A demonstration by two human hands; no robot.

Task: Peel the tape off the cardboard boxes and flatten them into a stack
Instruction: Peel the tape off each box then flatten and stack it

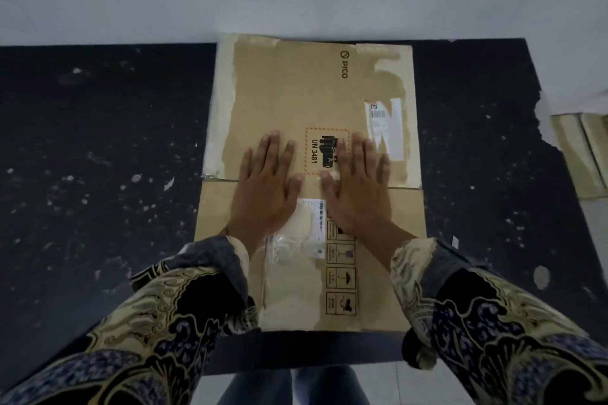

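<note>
Both palms lie flat on the flattened cardboard box, which rests on the dark mat. I see my left hand and right hand side by side, fingers straight and spread, gripping nothing, just pressing down. Between the two sets of fingers sits the red-dashed UN 3481 label. Under the wrists and between them lies a white barcode sticker; handling symbols run toward me below my right palm. Beyond my right fingertips is a torn shipping label.
</note>
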